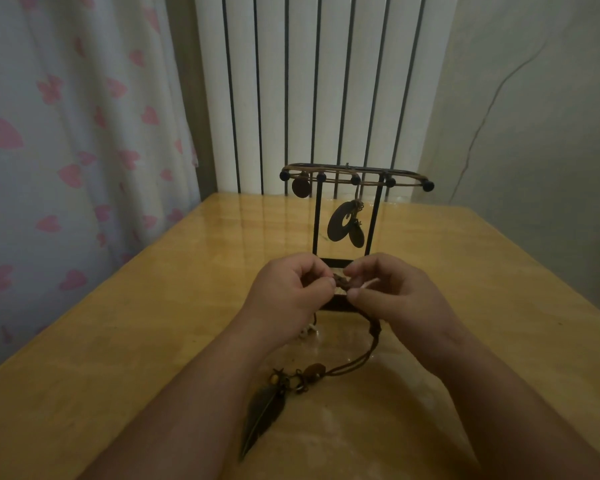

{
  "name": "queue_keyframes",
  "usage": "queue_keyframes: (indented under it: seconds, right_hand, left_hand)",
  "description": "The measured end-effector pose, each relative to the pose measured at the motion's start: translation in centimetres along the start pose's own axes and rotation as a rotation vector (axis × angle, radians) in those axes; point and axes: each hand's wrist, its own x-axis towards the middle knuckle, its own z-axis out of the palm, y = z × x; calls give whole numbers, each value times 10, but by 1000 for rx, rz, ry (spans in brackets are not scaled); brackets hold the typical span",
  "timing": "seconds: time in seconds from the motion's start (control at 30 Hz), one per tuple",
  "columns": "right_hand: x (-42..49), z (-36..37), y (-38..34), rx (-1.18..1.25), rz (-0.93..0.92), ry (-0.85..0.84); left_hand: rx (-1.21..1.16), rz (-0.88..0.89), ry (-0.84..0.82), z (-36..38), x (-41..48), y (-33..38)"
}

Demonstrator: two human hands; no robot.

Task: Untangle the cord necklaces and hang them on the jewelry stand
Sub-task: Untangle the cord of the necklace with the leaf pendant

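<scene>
Wooden counter (118, 341) in front of a radiator (309, 81), heart-print curtain (66, 133) to the left. Jewelry stand (317, 220) at the back, pendant necklaces (343, 223) hung on its top bar. Left hand (288, 292) and right hand (395, 296) both pinch a brown cord knot (342, 281) just before the stand's base. Feather pendant (264, 410) lies on the counter between the forearms.

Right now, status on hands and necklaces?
Left hand, right hand pinching cord knot. Feather pendant lying on table. Stand already carries pendants; nothing blocking it.
</scene>
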Motion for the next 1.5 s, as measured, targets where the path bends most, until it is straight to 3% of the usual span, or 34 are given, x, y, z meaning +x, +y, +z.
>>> queue_keyframes:
  seconds: [0.17, 0.27, 0.43, 0.53, 0.83, 0.9, 1.03, 1.2, 1.27, 1.4, 1.5]
  right_hand:
    - [-1, 7, 2, -223, -172, 108]
    - [0, 7, 0, -135, -136, 123]
    - [-1, 4, -4, 253, 2, 82]
    - [0, 6, -3, 157, 19, 36]
    - [0, 9, 0, -118, -92, 101]
    - [1, 10, -1, -74, -56, 118]
    - [2, 8, -6, 254, 106, 133]
    - [3, 4, -3, 376, 165, 99]
    - [1, 3, -4, 351, 129, 77]
    - [0, 7, -5, 72, 46, 101]
    - [2, 5, -3, 208, 120, 171]
  left_hand:
    - [35, -1, -8, 0, 0, 0]
    - [10, -39, -9, 0, 1, 1]
    - [-164, -154, -16, 0, 3, 3]
    - [-177, -166, -16, 0, 2, 2]
    - [-109, -146, -65, 2, 2, 2]
    - [-116, -161, -66, 2, 2, 1]
    - [-142, -181, -27, 0, 4, 1]
    - [-140, -176, -26, 1, 3, 1]
    - [-130, -171, -39, 1, 4, -1]
    - [-108, -184, -69, 2, 4, -2]
    - [-93, -201, -56, 2, 6, -4]
